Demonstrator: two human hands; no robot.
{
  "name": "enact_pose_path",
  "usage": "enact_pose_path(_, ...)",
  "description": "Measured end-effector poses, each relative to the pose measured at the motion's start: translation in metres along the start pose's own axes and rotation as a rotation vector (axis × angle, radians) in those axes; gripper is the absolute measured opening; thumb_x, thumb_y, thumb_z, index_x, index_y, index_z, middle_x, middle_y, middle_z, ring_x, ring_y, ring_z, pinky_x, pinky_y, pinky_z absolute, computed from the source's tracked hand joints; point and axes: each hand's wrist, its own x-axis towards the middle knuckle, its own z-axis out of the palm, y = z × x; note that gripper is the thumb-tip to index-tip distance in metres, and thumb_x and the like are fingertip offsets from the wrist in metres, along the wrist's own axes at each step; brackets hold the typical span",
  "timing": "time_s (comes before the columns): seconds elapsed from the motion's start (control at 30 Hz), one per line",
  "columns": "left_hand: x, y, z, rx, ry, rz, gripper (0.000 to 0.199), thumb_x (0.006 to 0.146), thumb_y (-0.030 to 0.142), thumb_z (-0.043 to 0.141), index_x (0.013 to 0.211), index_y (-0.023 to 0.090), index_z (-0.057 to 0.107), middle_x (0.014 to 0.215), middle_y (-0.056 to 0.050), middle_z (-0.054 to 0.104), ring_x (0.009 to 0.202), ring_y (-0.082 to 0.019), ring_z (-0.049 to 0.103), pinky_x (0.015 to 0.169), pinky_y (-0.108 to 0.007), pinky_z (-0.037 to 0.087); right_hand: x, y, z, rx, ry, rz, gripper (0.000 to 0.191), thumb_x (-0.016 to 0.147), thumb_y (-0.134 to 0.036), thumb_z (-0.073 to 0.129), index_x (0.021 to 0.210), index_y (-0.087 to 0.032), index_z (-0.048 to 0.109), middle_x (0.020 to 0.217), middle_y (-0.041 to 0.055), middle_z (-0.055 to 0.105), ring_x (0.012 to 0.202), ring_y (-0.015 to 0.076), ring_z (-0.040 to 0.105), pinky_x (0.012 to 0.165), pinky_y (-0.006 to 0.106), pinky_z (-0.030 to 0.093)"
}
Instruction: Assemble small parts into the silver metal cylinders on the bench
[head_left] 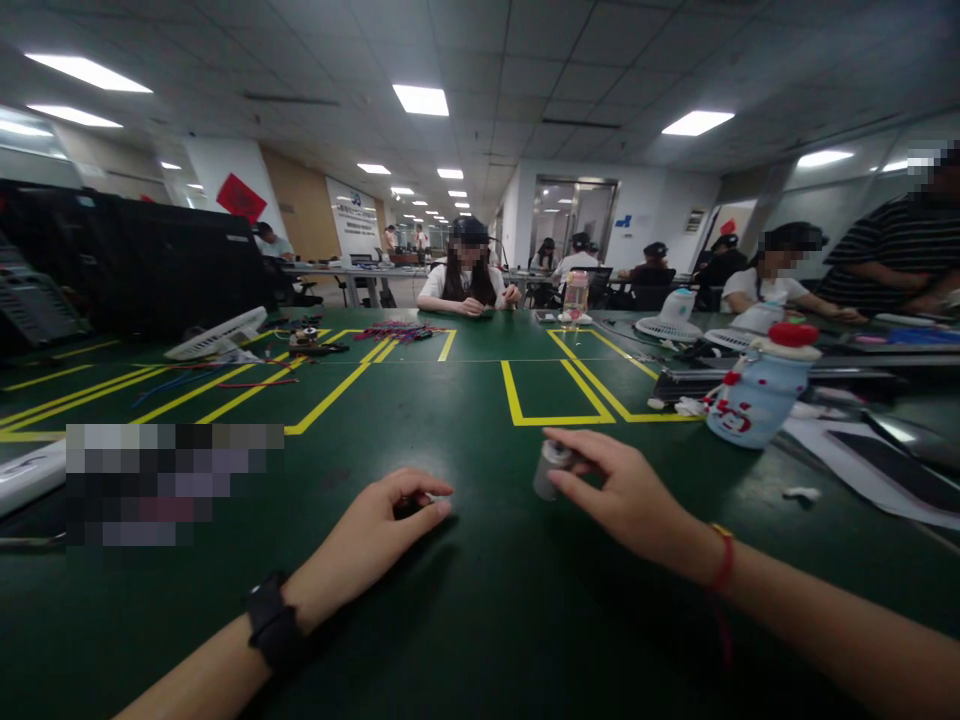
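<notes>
My right hand (619,490) has its thumb and fingers around a small grey cylinder (550,472) with a lighter, shiny top, held at or just above the green tabletop (495,610). What kind of cylinder it is I cannot tell. To its left, my left hand (394,515) is closed in a pinch, thumb and forefinger nearly together. A small pale glint shows at those fingertips, too small to name. The two hands are apart, with bare tabletop between them.
Yellow tape lines (566,421) mark the table. A light-blue bottle (765,385) with a red top stands right, by a phone (892,465). Wires (401,332) and a white fan (217,335) lie farther left. A person (469,275) sits opposite.
</notes>
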Motion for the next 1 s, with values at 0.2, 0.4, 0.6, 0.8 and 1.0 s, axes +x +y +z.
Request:
enact_pose_path(0.2, 0.004, 0.000, 0.002, 0.048, 0.012, 0.016, 0.032, 0.082, 0.045, 0.051, 0.101, 0.024, 0.066, 0.098, -0.003, 0.066, 0.088, -0.021, 0.061, 0.079, -0.032, 0.047, 0.012, -0.012, 0.049, 0.154, -0.098, -0.062, 0.047, 0.078, -0.024, 0.057, 0.124, -0.025, 0.049, 0.114, 0.0056, 0.058, 0.100, 0.0156, 0.056, 0.085, 0.033, 0.049)
enact_pose_path(0.4, 0.029, 0.037, 0.018, 0.122, 0.136, 0.187, 0.032, 0.084, 0.043, 0.050, 0.108, 0.027, 0.064, 0.106, -0.004, 0.062, 0.094, -0.021, 0.058, 0.078, -0.034, 0.046, 0.004, 0.003, 0.058, 0.359, -0.091, 0.077, 0.074, 0.071, -0.025, 0.067, 0.134, -0.023, 0.029, 0.112, 0.0056, 0.059, 0.098, 0.0151, 0.058, 0.086, 0.033, 0.048)
enact_pose_path(0.6, 0.045, 0.052, 0.024, 0.119, 0.212, 0.303, 0.019, 0.082, 0.037, 0.056, 0.083, 0.025, 0.071, 0.096, -0.003, 0.061, 0.094, -0.020, 0.057, 0.085, -0.034, 0.043, 0.005, 0.001, 0.057, 0.323, -0.086, 0.081, 0.060, 0.072, -0.022, 0.064, 0.126, -0.024, 0.037, 0.106, 0.0017, 0.061, 0.096, 0.0129, 0.058, 0.087, 0.031, 0.046)
enact_pose_path(0.8, 0.037, 0.025, 0.021, 0.157, 0.116, 0.206, 0.019, 0.082, 0.039, 0.057, 0.090, 0.030, 0.072, 0.098, -0.001, 0.062, 0.093, -0.021, 0.056, 0.083, -0.036, 0.042, 0.003, 0.001, 0.057, 0.188, -0.027, 0.042, 0.058, 0.071, -0.022, 0.063, 0.124, -0.023, 0.042, 0.108, 0.0038, 0.060, 0.099, 0.0154, 0.056, 0.090, 0.033, 0.044)
enact_pose_path(1.0, 0.032, 0.015, 0.041, 0.343, 0.049, 0.211, 0.020, 0.081, 0.042, 0.056, 0.093, 0.036, 0.071, 0.100, -0.001, 0.063, 0.096, -0.026, 0.053, 0.081, -0.040, 0.040, 0.000, 0.001, 0.032, 0.099, 0.101, 0.017, 0.046, 0.076, -0.028, 0.058, 0.120, -0.024, 0.048, 0.117, 0.0050, 0.057, 0.103, 0.0173, 0.055, 0.090, 0.034, 0.044)
